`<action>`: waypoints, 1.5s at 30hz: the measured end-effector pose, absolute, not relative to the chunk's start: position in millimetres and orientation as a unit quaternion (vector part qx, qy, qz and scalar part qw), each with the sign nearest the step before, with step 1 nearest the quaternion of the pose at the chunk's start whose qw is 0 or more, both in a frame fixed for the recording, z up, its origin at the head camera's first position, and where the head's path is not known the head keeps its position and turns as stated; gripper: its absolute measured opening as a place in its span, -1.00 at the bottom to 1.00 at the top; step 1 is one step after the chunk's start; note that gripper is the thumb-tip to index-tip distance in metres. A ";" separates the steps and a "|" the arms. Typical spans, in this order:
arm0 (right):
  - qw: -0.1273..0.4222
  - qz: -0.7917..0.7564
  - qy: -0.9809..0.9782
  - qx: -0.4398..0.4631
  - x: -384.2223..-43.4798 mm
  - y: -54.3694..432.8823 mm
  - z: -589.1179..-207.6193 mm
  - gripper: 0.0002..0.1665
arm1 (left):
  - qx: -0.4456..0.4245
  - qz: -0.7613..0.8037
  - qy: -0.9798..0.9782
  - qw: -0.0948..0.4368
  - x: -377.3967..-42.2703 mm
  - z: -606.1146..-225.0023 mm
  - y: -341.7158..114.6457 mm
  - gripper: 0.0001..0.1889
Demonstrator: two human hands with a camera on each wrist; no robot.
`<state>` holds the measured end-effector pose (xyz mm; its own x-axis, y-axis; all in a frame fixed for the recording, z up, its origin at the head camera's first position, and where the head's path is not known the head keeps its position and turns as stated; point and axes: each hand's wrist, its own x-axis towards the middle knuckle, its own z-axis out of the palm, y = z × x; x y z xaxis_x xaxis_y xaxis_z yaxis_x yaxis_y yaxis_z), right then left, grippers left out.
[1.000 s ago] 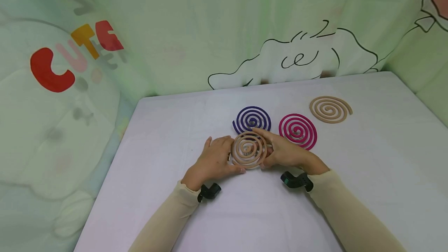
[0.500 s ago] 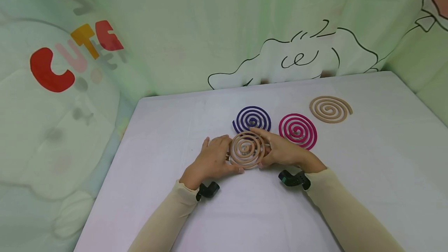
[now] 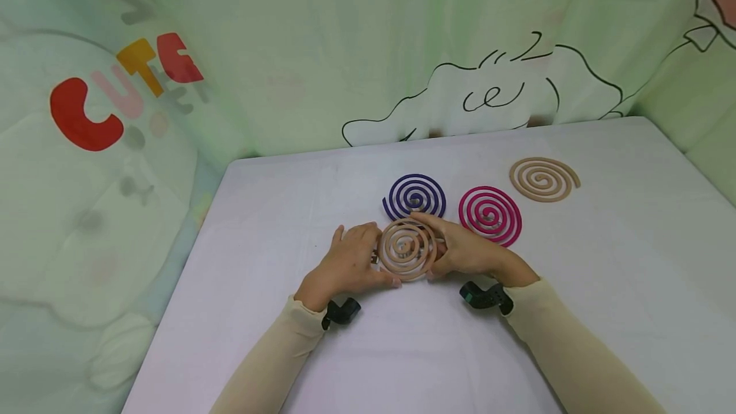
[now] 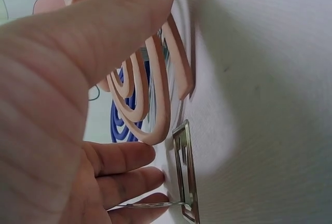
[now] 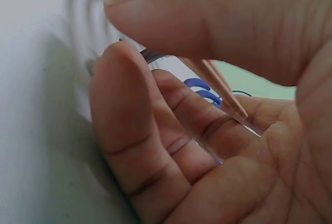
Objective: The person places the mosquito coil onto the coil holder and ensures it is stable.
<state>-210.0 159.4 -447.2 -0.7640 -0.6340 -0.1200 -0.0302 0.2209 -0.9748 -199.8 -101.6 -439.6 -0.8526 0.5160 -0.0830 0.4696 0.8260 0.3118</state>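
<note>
A tan mosquito coil (image 3: pixel 404 248) sits between both hands, just above the white table. My left hand (image 3: pixel 351 264) holds its left side, the thumb along the near edge and a fingertip against the outer ring in the left wrist view. From the right, my right hand (image 3: pixel 468 249) grips the coil with its index finger at the far edge and its thumb at the near one. Other right fingers curl beneath it, around a dark metal piece (image 5: pixel 151 55). By the left fingertips, a flat metal coil stand (image 4: pixel 193 182) stands on edge against the tabletop.
A blue coil (image 3: pixel 415 200) lies just behind the held one, which overlaps it in the head view. To its right is a pink coil (image 3: pixel 489 214), close to the right hand. Another tan coil (image 3: pixel 542 177) lies at the far right. A printed curtain (image 3: pixel 299 69) hangs behind the table.
Both hands and the tan coil first shift slightly left, then the coil dips a little toward the near side. The grip looks the same, and the other coils stay put.
</note>
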 end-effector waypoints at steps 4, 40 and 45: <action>0.256 -0.576 0.741 -0.231 -209.2 158.7 -448.3 0.35 | 0.257 0.140 0.953 0.080 -199.7 -439.7 -102.4 -0.16; 0.259 -0.585 0.730 -0.239 -210.7 144.7 -449.7 0.38 | 0.242 0.149 0.953 0.107 -201.7 -430.6 -113.4 -0.16; 0.262 -0.590 0.725 -0.238 -211.0 144.3 -451.7 0.37 | 0.251 0.158 0.947 0.126 -204.4 -427.6 -116.2 -0.16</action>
<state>-211.0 144.3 -451.7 -0.7490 -0.6550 -0.0997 -0.0351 0.1896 -0.9812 -204.4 -116.2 -427.6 -0.8426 0.5143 -0.1598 0.4345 0.8245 0.3624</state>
